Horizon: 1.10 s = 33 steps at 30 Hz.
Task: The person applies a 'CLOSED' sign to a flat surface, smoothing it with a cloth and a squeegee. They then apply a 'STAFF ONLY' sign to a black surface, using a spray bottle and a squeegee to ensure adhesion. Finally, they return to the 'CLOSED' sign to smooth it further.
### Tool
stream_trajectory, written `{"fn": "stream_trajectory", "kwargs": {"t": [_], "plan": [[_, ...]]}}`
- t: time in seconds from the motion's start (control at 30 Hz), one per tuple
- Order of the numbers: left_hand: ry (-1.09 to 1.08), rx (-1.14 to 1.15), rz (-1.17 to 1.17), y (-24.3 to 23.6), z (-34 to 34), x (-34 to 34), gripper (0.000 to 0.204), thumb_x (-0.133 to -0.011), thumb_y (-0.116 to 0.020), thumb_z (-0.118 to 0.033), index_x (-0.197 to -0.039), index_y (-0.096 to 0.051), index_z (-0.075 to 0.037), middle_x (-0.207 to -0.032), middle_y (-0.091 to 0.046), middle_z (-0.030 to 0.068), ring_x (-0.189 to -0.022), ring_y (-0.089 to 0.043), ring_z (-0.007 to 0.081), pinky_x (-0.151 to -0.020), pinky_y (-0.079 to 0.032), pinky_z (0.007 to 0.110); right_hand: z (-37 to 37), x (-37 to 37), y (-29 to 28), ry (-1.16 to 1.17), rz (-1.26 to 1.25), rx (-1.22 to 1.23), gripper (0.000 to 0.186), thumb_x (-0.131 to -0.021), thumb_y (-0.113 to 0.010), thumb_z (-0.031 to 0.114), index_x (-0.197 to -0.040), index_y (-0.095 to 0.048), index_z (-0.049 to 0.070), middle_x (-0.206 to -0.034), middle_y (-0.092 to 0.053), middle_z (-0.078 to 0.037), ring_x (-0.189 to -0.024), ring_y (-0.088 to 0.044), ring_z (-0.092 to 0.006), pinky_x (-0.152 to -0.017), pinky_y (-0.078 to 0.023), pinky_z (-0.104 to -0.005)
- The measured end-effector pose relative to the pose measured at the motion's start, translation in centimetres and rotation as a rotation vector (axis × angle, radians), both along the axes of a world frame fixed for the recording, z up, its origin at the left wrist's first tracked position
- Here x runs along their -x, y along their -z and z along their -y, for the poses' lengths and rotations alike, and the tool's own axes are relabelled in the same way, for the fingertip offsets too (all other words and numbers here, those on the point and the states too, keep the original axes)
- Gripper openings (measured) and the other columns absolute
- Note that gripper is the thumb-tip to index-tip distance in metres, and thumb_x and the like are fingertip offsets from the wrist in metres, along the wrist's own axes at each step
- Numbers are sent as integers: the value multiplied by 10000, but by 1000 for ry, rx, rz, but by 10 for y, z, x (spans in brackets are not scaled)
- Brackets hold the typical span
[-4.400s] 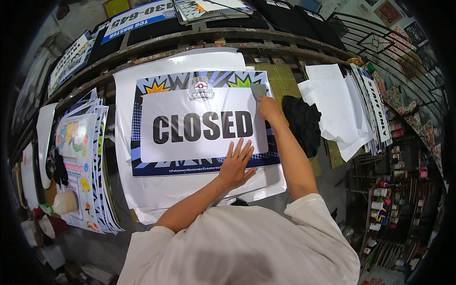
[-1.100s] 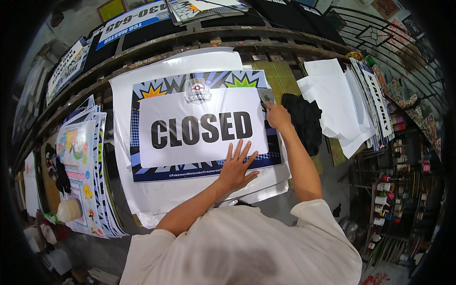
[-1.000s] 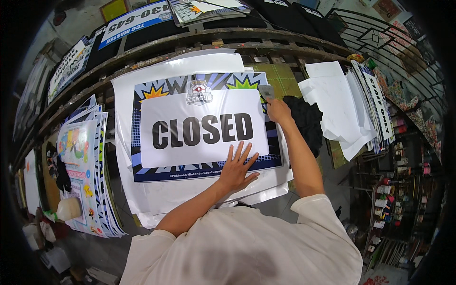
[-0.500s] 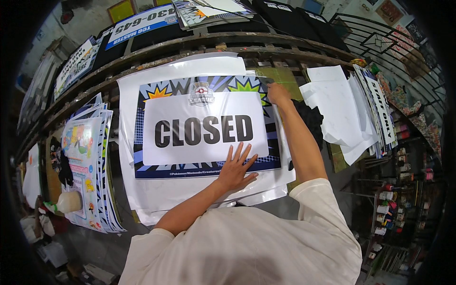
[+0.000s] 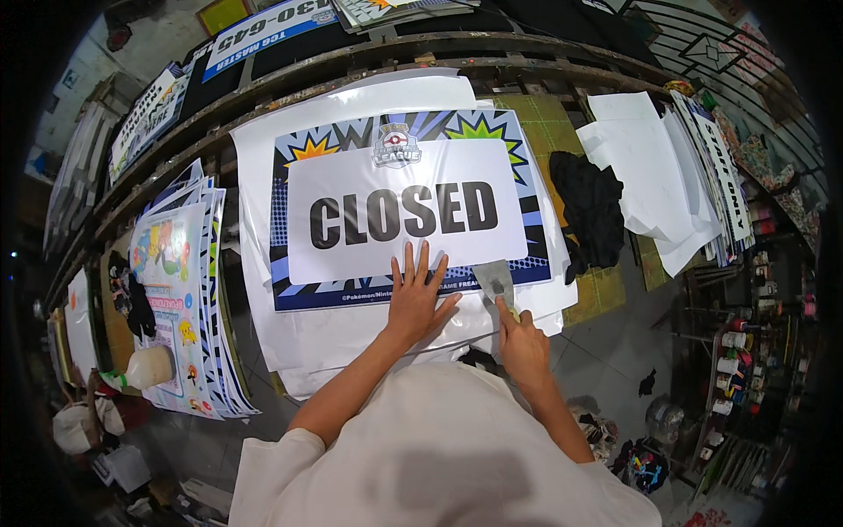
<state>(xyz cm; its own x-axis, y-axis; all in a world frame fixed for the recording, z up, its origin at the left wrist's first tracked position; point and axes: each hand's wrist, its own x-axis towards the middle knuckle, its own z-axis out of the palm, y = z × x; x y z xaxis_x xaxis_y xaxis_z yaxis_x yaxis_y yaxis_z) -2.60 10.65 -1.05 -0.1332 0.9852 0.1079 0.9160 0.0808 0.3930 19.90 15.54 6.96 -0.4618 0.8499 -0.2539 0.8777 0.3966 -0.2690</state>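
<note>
A printed sign (image 5: pixel 404 215) lies flat on white sheets, with a white centre panel, bold black lettering and a blue patterned border with orange and green bursts. My left hand (image 5: pixel 415 303) rests palm down on its lower edge, fingers spread. In my right hand (image 5: pixel 524 347) is a scraper (image 5: pixel 497 283) with a wide metal blade, held by its handle. The blade lies over the sign's lower right border, by the white panel's corner. Beneath the sign, large white sheets (image 5: pixel 338 338) stick out on several sides.
At left are stacked printed boards (image 5: pixel 167 294), with a whitish plastic bottle (image 5: pixel 151 367) on them. Black cloth (image 5: pixel 587 206) and loose white paper (image 5: pixel 645 167) lie to the right, beside more boards (image 5: pixel 716 176). A wooden slatted rack (image 5: pixel 369 66) runs along the back.
My right hand has come from the sign's upper right corner to its lower edge and now holds a scraper. My left hand stays flat on the sign. The view has shifted slightly.
</note>
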Motion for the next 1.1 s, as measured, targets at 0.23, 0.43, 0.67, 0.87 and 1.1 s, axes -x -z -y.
{"fn": "stream_trajectory", "kwargs": {"t": [0.23,0.43,0.67,0.87,1.1], "plan": [[2,-21,21,5,9,-4,784,-969,-611,-583,-1601,-439,-152,-1714,-198,239,-1577,-101,509,-1226,-78,696,-15,29,20,-36,6,-104,429,-1027,-574,218,-1453,-594,171,-944,-663,-256,-768,-717,-450,-693,-588,-524],[3,-64,56,11,12,-1,778,-972,-591,-599,-1585,-462,-138,-1705,-214,251,-1575,-110,508,-1224,-62,703,-87,87,38,-71,-48,-121,378,-1026,-551,218,-1387,-647,159,-967,-714,-282,-850,-712,-466,-794,-571,-551],[15,-48,21,15,12,2,823,-973,-552,-652,-1605,-418,-142,-1698,-211,257,-1572,-93,512,-1229,-64,702,-183,153,38,-115,-28,-71,372,-1014,-530,208,-1347,-683,142,-1118,-741,-230,-1058,-698,-438,-934,-552,-543],[27,-33,27,13,12,0,837,-968,-543,-673,-1606,-415,-146,-1699,-210,249,-1571,-90,516,-1228,-69,705,-254,193,50,-99,97,-62,414,-996,-536,213,-1381,-681,171,-1240,-718,-223,-1168,-678,-412,-1009,-540,-506],[13,-1,31,13,17,2,840,-978,-517,-683,-1616,-400,-149,-1709,-176,253,-1573,-65,520,-1221,-49,716,-306,229,51,-140,138,-50,413,-992,-539,233,-1377,-683,194,-1295,-702,-199,-1206,-665,-403,-1038,-529,-502]]}}
